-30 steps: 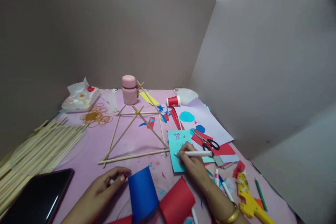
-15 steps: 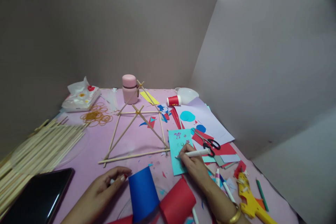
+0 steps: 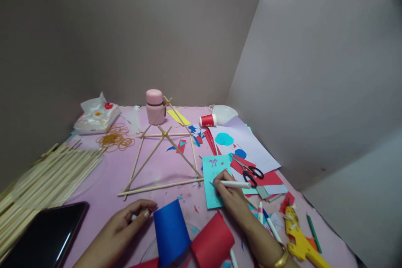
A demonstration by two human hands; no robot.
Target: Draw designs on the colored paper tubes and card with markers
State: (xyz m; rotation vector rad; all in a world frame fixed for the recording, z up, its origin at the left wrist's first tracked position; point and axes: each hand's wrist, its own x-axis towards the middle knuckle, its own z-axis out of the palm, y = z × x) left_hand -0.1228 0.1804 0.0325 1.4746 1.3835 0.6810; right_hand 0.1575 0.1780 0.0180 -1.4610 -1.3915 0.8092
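Observation:
My right hand [image 3: 230,192] grips a white marker [image 3: 237,184], its tip on a turquoise paper card [image 3: 209,194]. Small purple figures and other marks show on the card's upper part. My left hand [image 3: 130,220] rests on the table with curled fingers around a small white piece [image 3: 134,217], mostly hidden, that looks like a marker cap. Close to its fingertips stands a blue paper cone shape [image 3: 171,230], beside a similar red paper one [image 3: 213,238]. Behind the hands is a frame of wooden sticks [image 3: 165,134] tied at the crossings.
Scissors [image 3: 248,170] lie on red paper right of the card, near a yellow glue gun [image 3: 301,243]. On the left are a stick bundle [image 3: 47,184], a phone [image 3: 47,234], rubber bands [image 3: 114,138] and tissues [image 3: 97,117]. A pink flask [image 3: 154,111] stands behind.
The marker's back end has dipped slightly, and its tip has shifted a little up the card. The card has moved slightly right. My left hand is almost still.

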